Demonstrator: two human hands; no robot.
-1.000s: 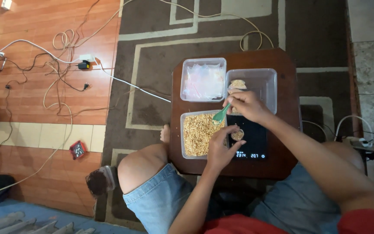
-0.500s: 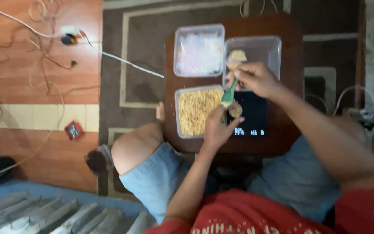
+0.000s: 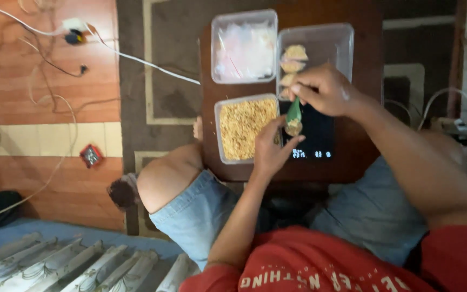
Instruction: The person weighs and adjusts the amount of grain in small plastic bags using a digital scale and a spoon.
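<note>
Both hands had drawn closer together than half a second before, meeting over the black digital scale (image 3: 312, 135); right hand (image 3: 325, 89) pinched the small green plastic scoop (image 3: 294, 112) in a closed grip, scoop tip pointing down; left hand (image 3: 272, 148) sat just below it, fingers curled round a small pouch-like thing at the scoop tip, grip partly closed, what exactly it held too small to tell; clear rectangular plastic tub of yellowish grain mix (image 3: 244, 128) lay just left of the left hand on the dark brown wooden tabletop (image 3: 360, 146); clear tub of pale pink-white contents (image 3: 244, 47) stood behind it; clear tub holding a row of small filled packets (image 3: 325, 46) stood behind the right hand; white cable (image 3: 147, 62) trailed across the patterned brown rug (image 3: 160, 116).
</note>
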